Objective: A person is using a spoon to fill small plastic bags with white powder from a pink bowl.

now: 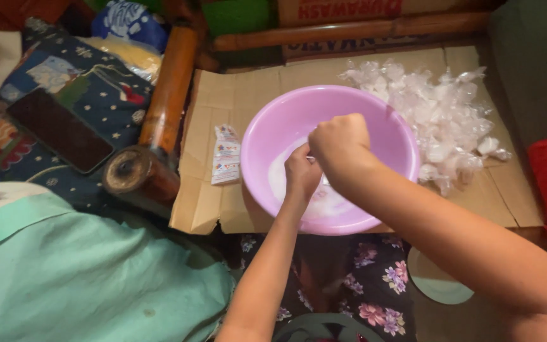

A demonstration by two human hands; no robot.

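Note:
A pink plastic bowl (pixel 273 126) sits on flattened cardboard (pixel 223 95) and holds a white powdery or creamy mass (pixel 324 202) at its bottom. My left hand (pixel 302 171) is fisted inside the bowl, gripping something small that I cannot make out. Just above it, my right hand (pixel 340 142) is closed as well, and a thin pale object shows between the two fists. What either hand grips is hidden by the fingers.
A heap of small clear plastic wrappers (pixel 438 114) lies right of the bowl. A small printed sachet (pixel 226 155) lies to its left. Bamboo furniture poles (pixel 169 88), a dark phone (pixel 61 130) on patterned cloth, a green cloth (pixel 83 272) and a pale lid (pixel 438 282) surround the cardboard.

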